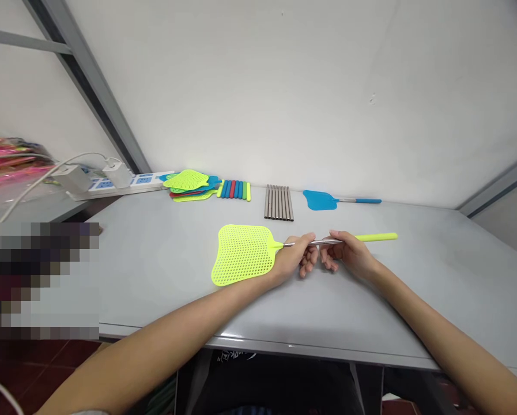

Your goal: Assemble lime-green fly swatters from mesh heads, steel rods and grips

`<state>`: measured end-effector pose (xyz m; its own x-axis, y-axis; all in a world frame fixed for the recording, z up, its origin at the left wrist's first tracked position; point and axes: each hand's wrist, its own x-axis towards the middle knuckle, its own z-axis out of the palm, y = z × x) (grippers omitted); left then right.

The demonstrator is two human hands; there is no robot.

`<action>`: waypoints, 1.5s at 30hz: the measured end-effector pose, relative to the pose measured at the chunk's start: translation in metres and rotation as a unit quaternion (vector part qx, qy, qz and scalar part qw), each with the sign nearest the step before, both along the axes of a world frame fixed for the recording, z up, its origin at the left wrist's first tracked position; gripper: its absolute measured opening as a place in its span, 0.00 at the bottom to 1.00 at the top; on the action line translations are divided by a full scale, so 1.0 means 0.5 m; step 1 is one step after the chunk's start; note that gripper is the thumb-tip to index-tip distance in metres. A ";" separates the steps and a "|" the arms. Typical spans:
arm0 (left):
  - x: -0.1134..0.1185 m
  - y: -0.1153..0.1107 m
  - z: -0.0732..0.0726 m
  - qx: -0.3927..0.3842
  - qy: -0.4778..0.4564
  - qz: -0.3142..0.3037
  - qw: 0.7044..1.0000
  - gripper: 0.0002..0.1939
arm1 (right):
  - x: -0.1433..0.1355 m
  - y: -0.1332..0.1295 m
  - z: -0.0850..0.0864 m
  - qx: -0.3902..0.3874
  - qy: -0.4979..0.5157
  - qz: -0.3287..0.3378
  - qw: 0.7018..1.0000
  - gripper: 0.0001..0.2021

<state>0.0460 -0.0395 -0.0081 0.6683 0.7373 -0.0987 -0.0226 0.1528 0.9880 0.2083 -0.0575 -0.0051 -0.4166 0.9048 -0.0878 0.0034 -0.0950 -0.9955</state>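
A fly swatter with a yellow-green perforated head, a thin metal rod and a yellow-green grip is held sideways above the grey table. My left hand pinches its rod close to the head, thumb on top. Beside it, my right hand pinches the rod nearer the grip, which extends to the right. The lower fingers of both hands are loosely curled. Behind the hands lies a row of several metal tubes. A blue fly swatter with a metal rod and blue grip lies to their right.
At the back left are stacked swatter heads and a row of colored grips. A white power strip with plugged-in adapters and cables stands near the wall. Bagged pink items sit at far left. The table's front edge runs below my forearms.
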 end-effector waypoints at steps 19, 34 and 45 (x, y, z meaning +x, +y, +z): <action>0.003 -0.001 0.001 -0.011 0.001 0.019 1.000 0.23 | 0.002 0.001 -0.001 0.000 -0.010 -0.002 1.000 0.24; 0.004 -0.003 0.005 -0.017 0.000 0.021 1.000 0.22 | 0.003 0.005 -0.003 0.001 -0.006 0.009 1.000 0.24; 0.003 -0.001 0.004 -0.009 0.009 0.019 1.000 0.22 | 0.001 0.005 -0.001 0.001 -0.003 0.014 1.000 0.24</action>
<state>0.0476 -0.0399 -0.0062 0.6377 0.7602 -0.1244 -0.0107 0.1702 0.9853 0.2086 -0.0551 -0.0054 -0.4409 0.8931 -0.0892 0.0122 -0.0934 -0.9956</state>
